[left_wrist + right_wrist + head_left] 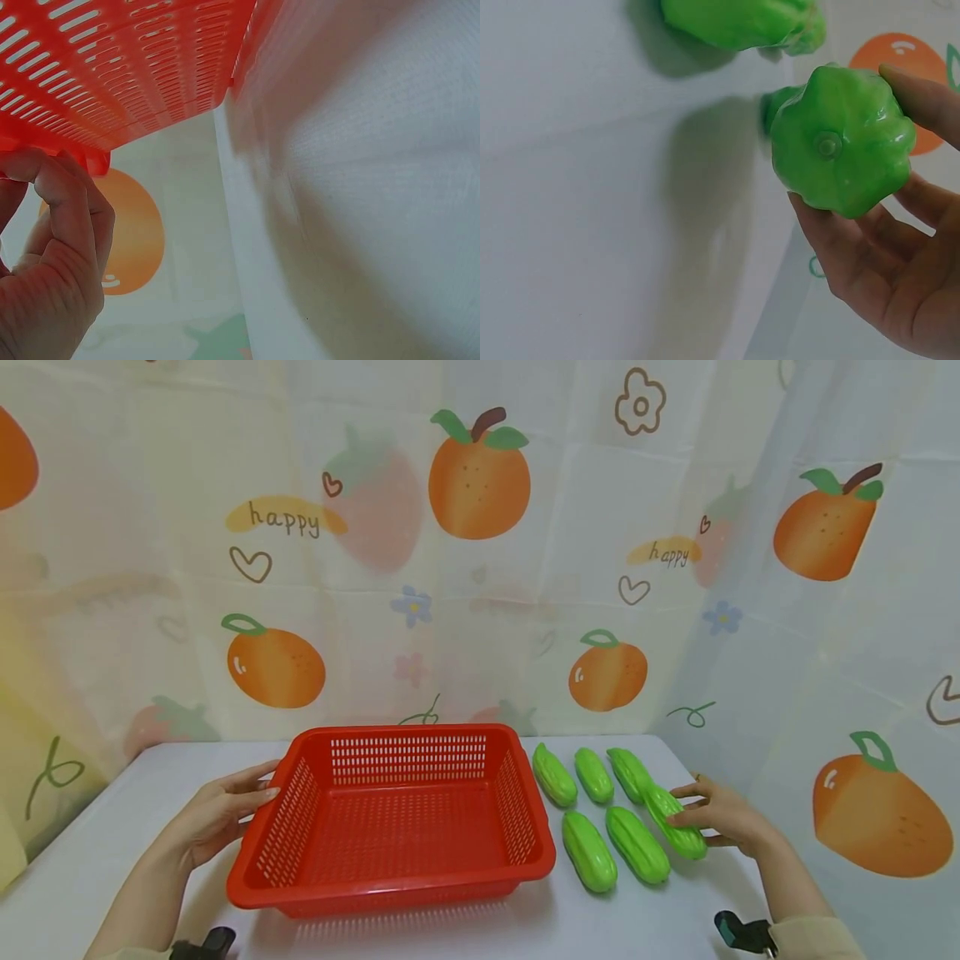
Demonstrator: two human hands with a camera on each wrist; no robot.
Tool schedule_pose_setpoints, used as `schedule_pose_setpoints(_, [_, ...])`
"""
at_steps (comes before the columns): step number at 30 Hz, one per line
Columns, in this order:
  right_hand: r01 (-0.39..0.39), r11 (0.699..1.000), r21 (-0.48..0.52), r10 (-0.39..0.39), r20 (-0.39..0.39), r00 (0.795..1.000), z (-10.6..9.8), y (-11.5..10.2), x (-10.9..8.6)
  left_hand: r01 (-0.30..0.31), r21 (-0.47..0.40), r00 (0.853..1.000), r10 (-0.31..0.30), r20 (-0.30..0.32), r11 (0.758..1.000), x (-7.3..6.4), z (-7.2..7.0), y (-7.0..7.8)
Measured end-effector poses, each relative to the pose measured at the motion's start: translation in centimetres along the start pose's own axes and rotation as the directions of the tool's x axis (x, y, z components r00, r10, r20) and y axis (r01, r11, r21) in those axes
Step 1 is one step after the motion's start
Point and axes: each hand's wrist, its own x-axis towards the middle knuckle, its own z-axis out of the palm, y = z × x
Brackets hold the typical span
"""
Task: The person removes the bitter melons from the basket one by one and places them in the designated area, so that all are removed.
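My left hand point(221, 810) grips the left rim of a red plastic basket point(390, 885), its thumb over the edge. In the left wrist view, the fingers of that hand point(56, 240) curl at the rim beneath the slotted basket wall point(142, 67). On the right, my right hand point(723, 814) holds a shiny green ridged gourd point(677, 828) between thumb and fingers. The right wrist view shows this gourd point(847, 142) end-on, tilted above the white surface. Its far end overlaps another gourd point(628, 772) in the head view; whether they touch, I cannot tell.
Several more green gourds lie right of the basket, among them a back-left one point(553, 775), a short one point(594, 775) and two in front point(588, 852). The basket's slotted floor point(412, 831) shows bare. A fruit-print curtain point(480, 635) hangs behind the white table point(75, 877).
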Motion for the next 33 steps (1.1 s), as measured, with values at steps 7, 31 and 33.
schedule_pose_setpoints(7, [-0.043, 0.999, 0.025, 0.043, 0.029, 0.999, 0.2, 0.7, -0.2, 0.007, 0.010, 1.000, -0.007, -0.010, 1.000, 0.0, 0.1, 0.1])
schedule_pose_setpoints(31, [-0.121, 0.993, 0.010, 0.120, 0.046, 0.992, 0.7, 2.0, 0.1, 0.018, 0.011, 0.999, -0.018, -0.027, 1.000, -0.1, 0.3, 0.3])
schedule_pose_setpoints(33, [-0.121, 0.993, 0.014, 0.120, 0.047, 0.992, 0.7, 2.0, 0.1, 0.020, 0.012, 0.999, -0.019, -0.028, 1.000, -0.2, 0.3, 0.2])
